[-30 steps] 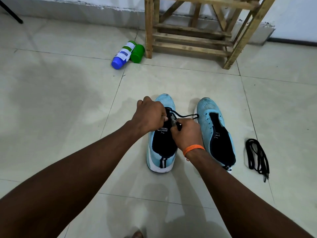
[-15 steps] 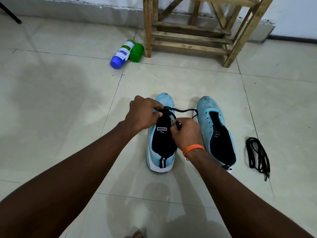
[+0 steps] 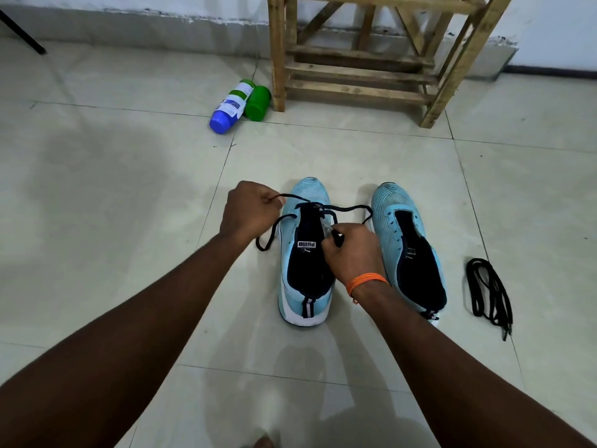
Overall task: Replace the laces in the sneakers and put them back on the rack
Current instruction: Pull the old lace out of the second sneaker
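- Our left hand (image 3: 250,210) pinched one lace (image 3: 353,207) end, just left of the sneaker (image 3: 309,191).
- Our right hand (image 3: 350,250) gripped the other end over its tongue.

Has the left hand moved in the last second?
Yes. The left hand has drawn leftward, off the sneaker being laced, pulling the lace with it.

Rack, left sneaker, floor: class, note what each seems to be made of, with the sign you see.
Rack: bare, unvarnished wood, it seems; grain and rough pale slats show.
Left sneaker: matte knit or mesh fabric upper, finely textured; white sole probably rubber or foam.
Floor: glazed tiles, likely ceramic; grout lines and a soft sheen.
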